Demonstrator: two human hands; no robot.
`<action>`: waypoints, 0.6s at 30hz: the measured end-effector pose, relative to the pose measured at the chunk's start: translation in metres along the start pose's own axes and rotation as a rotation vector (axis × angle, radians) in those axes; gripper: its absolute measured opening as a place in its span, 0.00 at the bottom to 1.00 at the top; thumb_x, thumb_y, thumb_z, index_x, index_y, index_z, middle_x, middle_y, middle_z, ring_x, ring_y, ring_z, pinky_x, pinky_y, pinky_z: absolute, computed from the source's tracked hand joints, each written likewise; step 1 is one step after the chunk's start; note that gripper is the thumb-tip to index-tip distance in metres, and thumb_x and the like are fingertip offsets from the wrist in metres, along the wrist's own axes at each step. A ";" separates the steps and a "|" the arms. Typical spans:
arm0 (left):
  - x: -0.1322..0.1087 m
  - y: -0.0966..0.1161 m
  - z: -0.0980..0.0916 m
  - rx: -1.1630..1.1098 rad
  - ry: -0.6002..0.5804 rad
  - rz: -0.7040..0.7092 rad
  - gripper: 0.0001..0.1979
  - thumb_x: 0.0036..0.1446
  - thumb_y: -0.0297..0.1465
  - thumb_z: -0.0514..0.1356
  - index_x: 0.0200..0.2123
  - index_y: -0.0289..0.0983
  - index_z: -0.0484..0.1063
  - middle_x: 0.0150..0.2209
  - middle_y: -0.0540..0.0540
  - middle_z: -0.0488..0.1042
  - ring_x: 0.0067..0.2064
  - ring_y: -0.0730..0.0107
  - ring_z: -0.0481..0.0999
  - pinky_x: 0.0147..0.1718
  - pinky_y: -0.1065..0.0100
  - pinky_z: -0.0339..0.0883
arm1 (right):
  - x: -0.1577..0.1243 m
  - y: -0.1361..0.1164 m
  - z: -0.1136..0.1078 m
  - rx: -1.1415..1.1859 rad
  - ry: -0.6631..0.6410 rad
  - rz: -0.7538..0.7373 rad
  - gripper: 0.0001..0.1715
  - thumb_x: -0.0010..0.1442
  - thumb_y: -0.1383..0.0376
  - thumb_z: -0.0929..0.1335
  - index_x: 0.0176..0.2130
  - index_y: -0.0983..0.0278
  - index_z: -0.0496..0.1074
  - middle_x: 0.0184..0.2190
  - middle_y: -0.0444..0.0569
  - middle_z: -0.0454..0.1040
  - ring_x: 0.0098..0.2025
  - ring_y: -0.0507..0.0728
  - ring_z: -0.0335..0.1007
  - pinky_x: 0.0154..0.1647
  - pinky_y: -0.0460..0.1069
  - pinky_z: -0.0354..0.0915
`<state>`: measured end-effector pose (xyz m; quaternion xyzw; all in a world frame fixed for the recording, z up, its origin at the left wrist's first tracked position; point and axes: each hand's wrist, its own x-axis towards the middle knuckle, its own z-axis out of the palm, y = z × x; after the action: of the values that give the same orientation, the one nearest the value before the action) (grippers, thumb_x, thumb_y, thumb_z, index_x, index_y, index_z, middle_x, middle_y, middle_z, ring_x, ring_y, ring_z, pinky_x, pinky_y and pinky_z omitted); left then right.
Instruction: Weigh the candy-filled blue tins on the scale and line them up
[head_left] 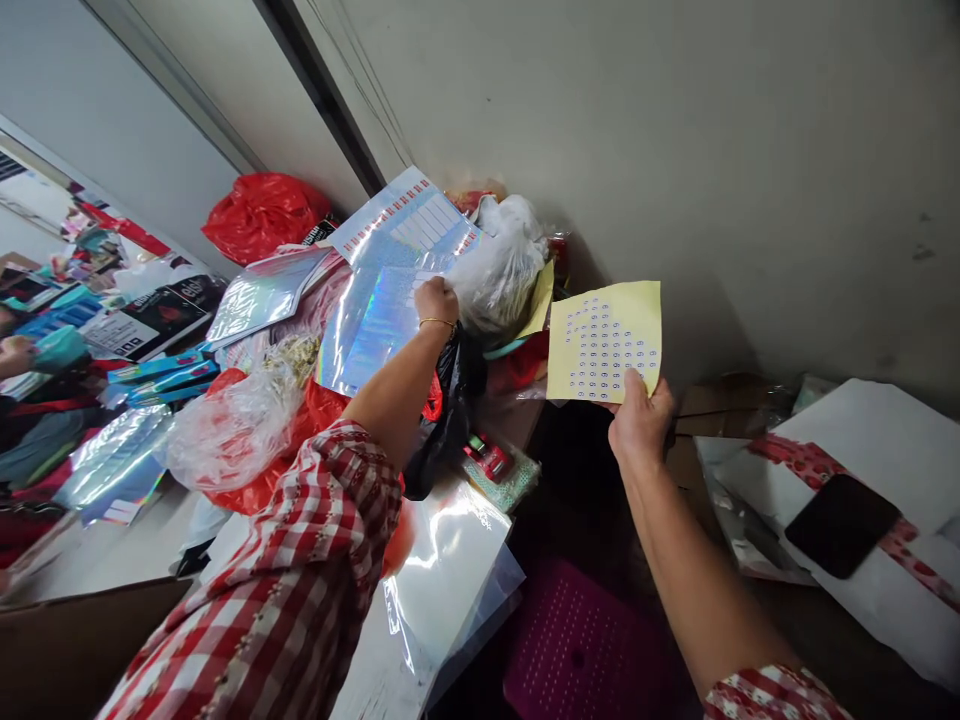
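Note:
My right hand (641, 420) grips the lower edge of a yellow backing sheet (604, 340) that carries several rows of small round blue-and-white stickers. My left hand (436, 302) is closed on a holographic foil sheet (375, 325), near a white printed label area. A gold bangle (436, 323) circles my left wrist. Another printed foil sheet (405, 215) lies behind the hand, and part of it is hidden by a white plastic bag (499, 265).
A grey wall (750, 150) rises close behind the pile. Red and black plastic bags, stacked foil sheets and a magenta perforated basket (577, 640) lie nearby. A dark phone (841, 525) sits on a white parcel at right. A co-worker's hand (16, 355) shows at far left.

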<state>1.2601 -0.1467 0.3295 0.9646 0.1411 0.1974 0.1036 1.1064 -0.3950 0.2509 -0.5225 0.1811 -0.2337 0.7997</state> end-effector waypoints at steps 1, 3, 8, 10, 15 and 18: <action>0.002 -0.001 0.002 -0.025 0.009 -0.028 0.14 0.49 0.26 0.49 0.34 0.34 0.74 0.35 0.39 0.75 0.39 0.63 0.71 0.35 0.68 0.58 | 0.002 -0.001 0.001 -0.001 -0.018 -0.008 0.21 0.53 0.59 0.65 0.46 0.65 0.67 0.36 0.50 0.74 0.35 0.55 0.73 0.33 0.52 0.72; 0.005 -0.001 0.005 -0.079 0.020 -0.074 0.15 0.48 0.26 0.50 0.36 0.33 0.74 0.33 0.41 0.75 0.38 0.65 0.70 0.34 0.69 0.58 | 0.009 -0.004 0.008 -0.055 -0.051 -0.043 0.20 0.54 0.59 0.63 0.46 0.65 0.68 0.37 0.50 0.74 0.37 0.56 0.73 0.36 0.53 0.71; 0.007 -0.002 0.004 -0.185 0.047 -0.137 0.18 0.47 0.26 0.50 0.40 0.31 0.74 0.32 0.44 0.75 0.36 0.68 0.70 0.34 0.70 0.59 | 0.025 -0.009 0.049 -0.376 -0.084 -0.267 0.18 0.54 0.67 0.60 0.43 0.65 0.70 0.41 0.53 0.73 0.46 0.58 0.69 0.51 0.57 0.63; 0.008 -0.004 0.000 -0.210 0.060 -0.141 0.17 0.47 0.25 0.50 0.39 0.32 0.74 0.32 0.44 0.74 0.37 0.68 0.71 0.35 0.70 0.59 | 0.026 -0.009 0.071 -0.458 -0.132 -0.337 0.20 0.52 0.70 0.60 0.44 0.65 0.70 0.42 0.54 0.73 0.49 0.59 0.67 0.55 0.59 0.59; 0.010 0.004 -0.007 -0.260 0.063 -0.093 0.15 0.51 0.22 0.49 0.39 0.31 0.73 0.34 0.43 0.75 0.40 0.67 0.72 0.37 0.69 0.60 | 0.026 0.012 0.128 -0.543 -0.172 -0.207 0.22 0.48 0.74 0.59 0.43 0.67 0.68 0.38 0.55 0.73 0.47 0.62 0.67 0.54 0.62 0.57; 0.004 0.010 -0.007 -0.296 -0.039 0.000 0.15 0.55 0.21 0.47 0.40 0.30 0.72 0.37 0.42 0.75 0.40 0.68 0.72 0.38 0.68 0.60 | 0.032 0.035 0.143 -0.619 -0.187 -0.081 0.18 0.49 0.73 0.61 0.41 0.69 0.68 0.37 0.57 0.72 0.44 0.61 0.68 0.50 0.60 0.60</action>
<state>1.2629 -0.1536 0.3396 0.9424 0.1082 0.1975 0.2474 1.2161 -0.2937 0.2727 -0.7668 0.1482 -0.1501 0.6063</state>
